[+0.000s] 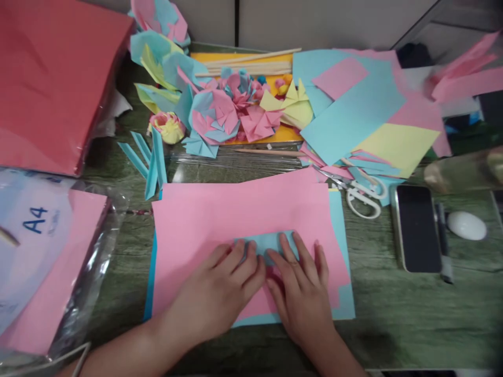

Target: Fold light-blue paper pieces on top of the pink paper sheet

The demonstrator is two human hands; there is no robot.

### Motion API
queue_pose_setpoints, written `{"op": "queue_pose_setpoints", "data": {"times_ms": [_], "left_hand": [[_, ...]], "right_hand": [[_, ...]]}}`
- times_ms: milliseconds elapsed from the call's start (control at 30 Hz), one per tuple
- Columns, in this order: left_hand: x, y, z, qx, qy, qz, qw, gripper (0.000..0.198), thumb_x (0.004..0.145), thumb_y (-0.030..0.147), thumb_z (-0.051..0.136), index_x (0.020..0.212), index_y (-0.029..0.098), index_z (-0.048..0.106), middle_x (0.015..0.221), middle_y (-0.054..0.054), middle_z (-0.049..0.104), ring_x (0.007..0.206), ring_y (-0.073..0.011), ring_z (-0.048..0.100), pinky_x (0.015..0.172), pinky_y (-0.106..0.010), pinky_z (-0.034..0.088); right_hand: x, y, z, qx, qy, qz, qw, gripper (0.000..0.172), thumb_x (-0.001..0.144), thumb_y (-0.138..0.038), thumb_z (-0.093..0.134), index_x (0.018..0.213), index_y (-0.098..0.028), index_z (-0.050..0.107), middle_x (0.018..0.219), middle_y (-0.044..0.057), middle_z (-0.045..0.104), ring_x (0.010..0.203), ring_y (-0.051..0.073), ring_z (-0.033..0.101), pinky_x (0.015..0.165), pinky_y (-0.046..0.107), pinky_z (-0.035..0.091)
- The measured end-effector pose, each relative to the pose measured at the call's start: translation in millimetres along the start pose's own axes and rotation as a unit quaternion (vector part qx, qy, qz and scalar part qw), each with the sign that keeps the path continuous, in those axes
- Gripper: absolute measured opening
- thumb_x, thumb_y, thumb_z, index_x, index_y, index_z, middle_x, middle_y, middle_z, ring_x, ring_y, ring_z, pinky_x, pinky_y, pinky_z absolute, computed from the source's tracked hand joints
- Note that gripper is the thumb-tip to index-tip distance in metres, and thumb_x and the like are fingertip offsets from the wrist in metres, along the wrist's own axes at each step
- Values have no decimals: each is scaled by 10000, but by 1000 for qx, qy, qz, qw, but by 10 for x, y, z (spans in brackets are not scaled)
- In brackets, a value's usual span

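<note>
A small light-blue piece of paper (pixel 269 246), apparently folded, lies on a stack of pink sheets (pixel 236 207) in front of me. My left hand (pixel 226 288) covers its left part, with the fingers bent together and their tips pressing the paper down. Spread over the right part is my right hand (pixel 302 283); its fingertips touch the blue paper, and the little finger rests on the pink sheet. Both hands hide much of the piece's lower edge. Blue sheets (pixel 346 303) stick out from under the pink stack.
Folded paper flowers (pixel 215 116) and wooden sticks (pixel 251 67) lie behind the stack. White-handled scissors (pixel 363 199), a phone (pixel 418 228) and a white oval object (pixel 467 225) are at right. Blue folded strips (pixel 155 162), a red pack (pixel 58 84) and an A4 paper pack (pixel 35 251) occupy the left.
</note>
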State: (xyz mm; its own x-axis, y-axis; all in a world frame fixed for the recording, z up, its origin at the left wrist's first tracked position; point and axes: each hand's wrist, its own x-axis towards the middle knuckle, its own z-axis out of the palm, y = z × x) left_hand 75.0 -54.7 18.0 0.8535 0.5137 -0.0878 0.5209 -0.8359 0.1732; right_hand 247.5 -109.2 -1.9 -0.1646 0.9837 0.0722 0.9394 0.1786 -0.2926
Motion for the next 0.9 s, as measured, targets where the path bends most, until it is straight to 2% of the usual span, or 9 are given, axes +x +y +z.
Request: {"op": "queue_pose_setpoints", "data": {"times_ms": [67, 167, 267, 367, 433, 533, 667, 767, 900], "left_hand": [[62, -83, -25, -11, 19, 19, 1000, 273, 804, 227, 466, 1063, 166, 525, 1091, -59, 555, 996, -222, 459, 821, -357, 319], [178, -203, -31, -54, 9, 8, 998, 228, 822, 193, 450, 1037, 174, 525, 988, -36, 574, 909, -186, 480, 749, -321, 349], [287, -293, -10, -120, 16, 5, 993, 183, 852, 219, 411, 976, 212, 545, 921, -7, 576, 827, -149, 484, 720, -297, 354], [340, -335, 18, -153, 40, 4, 987, 197, 859, 285, 394, 930, 211, 562, 865, -6, 571, 805, -146, 477, 708, -295, 348], [336, -339, 30, -160, 49, 7, 986, 214, 848, 331, 408, 931, 208, 562, 866, -10, 568, 809, -150, 472, 705, -298, 342], [298, -331, 41, -158, 58, 13, 986, 238, 831, 366, 429, 956, 205, 553, 905, -18, 567, 842, -158, 465, 711, -301, 333], [250, -308, 53, -146, 66, 3, 987, 250, 830, 370, 432, 987, 211, 544, 955, -22, 569, 881, -163, 452, 726, -307, 317], [226, -273, 61, -128, 67, -11, 989, 257, 835, 375, 420, 1010, 225, 535, 977, -11, 571, 889, -167, 443, 736, -319, 306], [175, -213, 93, -89, 81, -27, 992, 287, 837, 386, 412, 1065, 248, 520, 1009, -11, 574, 906, -179, 433, 743, -338, 289]], "right_hand": [[1, -2, 4, -6, 0, 1, 1000, 301, 814, -322, 452, 1073, -188, 529, 1250, 75, 482, 1211, 292, 343, 983, 582, 205], [-3, -6, 4, -9, -2, 1, 1000, 320, 817, -339, 447, 1090, -188, 522, 1266, 67, 465, 1221, 291, 326, 995, 576, 187], [-19, -3, -5, -3, -3, 0, 1000, 326, 822, -334, 441, 1101, -182, 512, 1281, 64, 450, 1239, 290, 290, 1003, 575, 164], [-44, 19, -17, 21, -24, -2, 1000, 343, 829, -309, 426, 1143, -179, 472, 1311, 54, 414, 1266, 276, 230, 1015, 563, 156], [-68, 39, -28, 50, -20, 5, 999, 342, 836, -275, 404, 1158, -167, 450, 1333, 59, 380, 1273, 260, 213, 1021, 542, 176], [-125, 50, -56, 76, 24, 28, 996, 303, 829, -207, 397, 1117, -161, 479, 1355, 74, 332, 1269, 257, 212, 1016, 518, 211], [-228, -16, -89, 53, 62, 30, 996, 362, 786, -98, 413, 1121, -199, 509, 1308, 81, 363, 1230, 265, 256, 996, 525, 227], [-272, -103, -76, 37, 33, 21, 999, 428, 767, -75, 409, 1160, -221, 497, 1314, 90, 338, 1226, 287, 245, 986, 556, 201], [-265, -167, -53, 16, -8, 22, 1000, 431, 779, -117, 410, 1181, -251, 487, 1381, 74, 248, 1266, 326, 150, 984, 598, 127]]}}
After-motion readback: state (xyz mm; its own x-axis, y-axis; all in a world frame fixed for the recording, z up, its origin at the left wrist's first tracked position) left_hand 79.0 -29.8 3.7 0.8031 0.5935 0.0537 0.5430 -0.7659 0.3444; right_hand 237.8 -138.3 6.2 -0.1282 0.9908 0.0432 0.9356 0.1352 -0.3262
